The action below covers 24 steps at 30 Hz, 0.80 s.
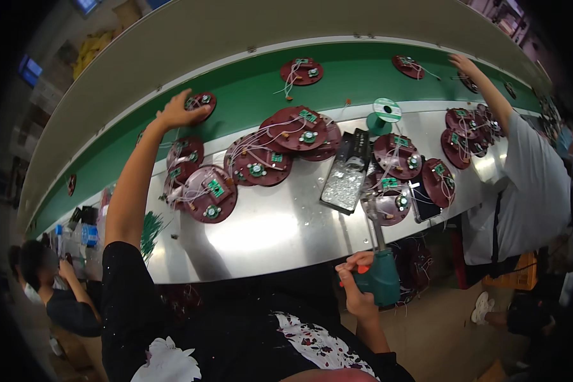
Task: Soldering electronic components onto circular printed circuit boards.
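Note:
My left hand [179,113] reaches to the green belt and holds a small maroon disc [206,99] by its near edge, thumb and fingers on either side. In my right hand [358,290], at the table's front edge, is a teal gun-shaped tool [386,277] with a red trigger and a long metal nozzle pointing away from me. The nozzle tip is over a maroon disc [395,205] with green circuit boards and white wires. Left of it lies a black tray [345,184] with shiny lumps inside.
Stacked maroon discs [261,167] with wires lie on the metal table [267,235]. Behind the tray stands a green-and-white spool [386,113]. A dark phone-like device [424,202] is under discs. To the right, a co-worker's arm [490,89] reaches over the green belt [350,63].

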Tool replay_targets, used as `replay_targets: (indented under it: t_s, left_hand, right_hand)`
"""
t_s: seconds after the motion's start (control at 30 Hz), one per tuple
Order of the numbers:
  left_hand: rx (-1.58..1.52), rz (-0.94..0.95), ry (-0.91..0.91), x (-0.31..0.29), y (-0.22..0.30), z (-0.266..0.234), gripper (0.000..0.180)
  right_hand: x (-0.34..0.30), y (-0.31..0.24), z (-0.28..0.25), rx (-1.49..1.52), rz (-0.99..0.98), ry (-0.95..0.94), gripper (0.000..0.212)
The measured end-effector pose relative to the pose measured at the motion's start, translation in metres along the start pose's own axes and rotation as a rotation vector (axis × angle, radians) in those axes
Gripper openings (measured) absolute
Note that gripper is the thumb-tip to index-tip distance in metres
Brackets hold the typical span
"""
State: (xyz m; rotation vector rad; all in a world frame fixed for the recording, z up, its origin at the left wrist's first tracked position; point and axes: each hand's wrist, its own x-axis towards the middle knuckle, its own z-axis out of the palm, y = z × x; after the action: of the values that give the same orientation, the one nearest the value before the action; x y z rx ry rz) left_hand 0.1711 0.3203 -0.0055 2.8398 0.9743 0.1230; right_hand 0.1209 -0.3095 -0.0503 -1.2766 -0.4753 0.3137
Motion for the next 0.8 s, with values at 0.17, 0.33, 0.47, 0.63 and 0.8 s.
replay_targets:
  t_s: [0.17, 0.33, 0.47, 0.63, 0.8]
  left_hand:
    - [0.163, -0.041, -0.238, 0.03, 0.062, -0.005, 0.113]
    - [0.095, 0.109, -0.217, 0.083, 0.111, -0.011, 0.113]
    - [-0.066, 0.405, 0.053, 0.102, 0.218, 0.009, 0.111]
    - [-0.115, 0.577, 0.145, 0.137, 0.297, 0.062, 0.114]
    - [-0.127, 0.458, -0.031, 0.138, 0.324, 0.079, 0.118]
  right_hand:
    - [0.0, 0.004, -0.004, 0.007, -0.017, -0.038, 0.036]
    - [0.008, -0.004, -0.005, -0.042, 0.004, -0.076, 0.023]
    - [0.01, -0.009, -0.018, -0.265, -0.049, -0.184, 0.011]
    - [0.003, -0.016, -0.021, -0.202, 0.089, -0.072, 0.014]
    - [-0.002, -0.013, -0.025, -0.199, 0.066, -0.017, 0.013]
